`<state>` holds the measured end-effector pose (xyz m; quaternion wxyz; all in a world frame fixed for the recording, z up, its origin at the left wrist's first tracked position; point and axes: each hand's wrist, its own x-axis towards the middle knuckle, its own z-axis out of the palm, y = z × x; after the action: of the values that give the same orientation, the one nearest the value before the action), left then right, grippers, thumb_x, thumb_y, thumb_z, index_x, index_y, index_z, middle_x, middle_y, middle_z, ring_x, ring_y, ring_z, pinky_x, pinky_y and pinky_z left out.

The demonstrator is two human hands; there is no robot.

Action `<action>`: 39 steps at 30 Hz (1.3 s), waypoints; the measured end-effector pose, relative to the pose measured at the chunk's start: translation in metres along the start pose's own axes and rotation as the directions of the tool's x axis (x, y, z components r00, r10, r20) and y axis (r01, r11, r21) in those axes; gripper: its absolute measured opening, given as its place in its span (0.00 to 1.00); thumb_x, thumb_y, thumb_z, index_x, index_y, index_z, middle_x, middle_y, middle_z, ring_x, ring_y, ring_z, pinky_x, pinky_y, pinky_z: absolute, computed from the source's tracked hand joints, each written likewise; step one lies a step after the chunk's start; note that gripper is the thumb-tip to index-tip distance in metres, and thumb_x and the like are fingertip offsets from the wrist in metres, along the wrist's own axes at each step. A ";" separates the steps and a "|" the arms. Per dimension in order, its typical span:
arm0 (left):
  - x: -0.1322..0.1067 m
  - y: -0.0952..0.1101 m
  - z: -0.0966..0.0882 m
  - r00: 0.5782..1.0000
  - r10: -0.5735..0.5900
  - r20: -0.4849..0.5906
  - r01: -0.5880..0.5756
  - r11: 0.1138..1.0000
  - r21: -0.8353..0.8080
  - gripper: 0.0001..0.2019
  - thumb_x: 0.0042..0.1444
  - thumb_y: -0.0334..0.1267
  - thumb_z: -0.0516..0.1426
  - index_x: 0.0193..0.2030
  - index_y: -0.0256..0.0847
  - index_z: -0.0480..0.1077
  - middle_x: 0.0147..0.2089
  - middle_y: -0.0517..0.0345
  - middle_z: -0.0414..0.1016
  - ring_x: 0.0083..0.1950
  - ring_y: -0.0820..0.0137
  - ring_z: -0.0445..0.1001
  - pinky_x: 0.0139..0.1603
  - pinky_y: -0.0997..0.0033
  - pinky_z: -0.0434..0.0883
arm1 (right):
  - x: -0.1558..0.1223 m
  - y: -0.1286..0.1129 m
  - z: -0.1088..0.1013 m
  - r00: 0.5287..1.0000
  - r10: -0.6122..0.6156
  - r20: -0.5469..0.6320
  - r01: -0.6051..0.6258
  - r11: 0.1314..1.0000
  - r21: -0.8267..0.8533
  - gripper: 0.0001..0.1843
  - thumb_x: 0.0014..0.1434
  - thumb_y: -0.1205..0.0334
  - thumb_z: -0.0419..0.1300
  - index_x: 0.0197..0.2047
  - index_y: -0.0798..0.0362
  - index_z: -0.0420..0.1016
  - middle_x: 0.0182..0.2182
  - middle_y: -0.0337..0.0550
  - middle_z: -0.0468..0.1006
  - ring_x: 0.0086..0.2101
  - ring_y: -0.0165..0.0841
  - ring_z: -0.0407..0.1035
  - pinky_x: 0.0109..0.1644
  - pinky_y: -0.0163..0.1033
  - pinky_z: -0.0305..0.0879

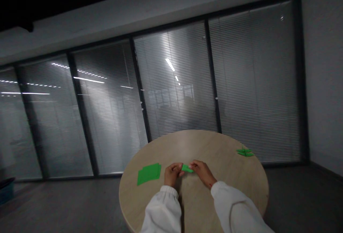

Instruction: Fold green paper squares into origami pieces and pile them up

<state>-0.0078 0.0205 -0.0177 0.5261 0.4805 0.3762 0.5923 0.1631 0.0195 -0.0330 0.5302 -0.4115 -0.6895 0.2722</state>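
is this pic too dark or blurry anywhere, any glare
Head view: dim overall, the top left corner falling to black. Bright streaks of reflected light glare on the glass over the window blinds. The frame is tilted. The left hand, right hand and small green piece look slightly soft, with little fine detail.

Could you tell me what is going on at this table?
One person is seated at a round, light wood table, pinching a small green piece between the fingertips of the left hand and the right hand. A stack of flat green sheets lies to the left of the hands, and a few small green pieces lie near the far right edge of the table.
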 end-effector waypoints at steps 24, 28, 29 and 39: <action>-0.014 0.012 0.018 0.998 -0.040 0.053 0.041 0.999 -0.013 0.26 0.20 0.41 0.73 0.27 0.37 0.67 0.22 0.57 0.76 0.27 0.67 0.76 0.32 0.69 0.74 | -0.001 -0.003 0.002 0.998 -0.030 -0.053 0.028 0.999 -0.046 0.10 0.58 0.56 0.53 0.33 0.51 0.71 0.31 0.40 0.76 0.33 0.32 0.70 0.39 0.34 0.64; -0.017 0.016 0.020 0.998 -0.010 0.068 0.006 0.999 0.049 0.20 0.25 0.40 0.71 0.18 0.38 0.63 0.17 0.61 0.72 0.23 0.71 0.73 0.27 0.74 0.71 | -0.005 -0.015 0.000 0.989 -0.111 -0.097 0.102 0.990 -0.100 0.06 0.57 0.61 0.54 0.36 0.51 0.71 0.35 0.40 0.75 0.37 0.32 0.69 0.44 0.36 0.63; -0.018 0.017 0.020 0.997 -0.007 0.070 0.002 0.998 0.064 0.20 0.26 0.40 0.71 0.18 0.39 0.63 0.17 0.61 0.71 0.22 0.72 0.73 0.27 0.75 0.70 | -0.005 -0.018 -0.001 0.986 -0.135 -0.098 0.123 0.985 -0.119 0.06 0.57 0.62 0.54 0.36 0.51 0.71 0.35 0.40 0.74 0.38 0.32 0.69 0.45 0.37 0.62; -0.017 0.017 0.020 0.995 0.004 0.103 -0.015 0.994 0.106 0.17 0.26 0.41 0.70 0.20 0.37 0.68 0.17 0.62 0.70 0.22 0.72 0.71 0.26 0.75 0.69 | -0.005 -0.016 -0.001 0.982 -0.172 -0.073 0.158 0.974 -0.162 0.05 0.55 0.67 0.56 0.35 0.51 0.72 0.36 0.41 0.72 0.40 0.33 0.68 0.46 0.38 0.63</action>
<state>0.0064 -0.0006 0.0002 0.5155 0.5394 0.3773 0.5486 0.1605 0.0068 -0.0222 0.5466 -0.4043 -0.7168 0.1546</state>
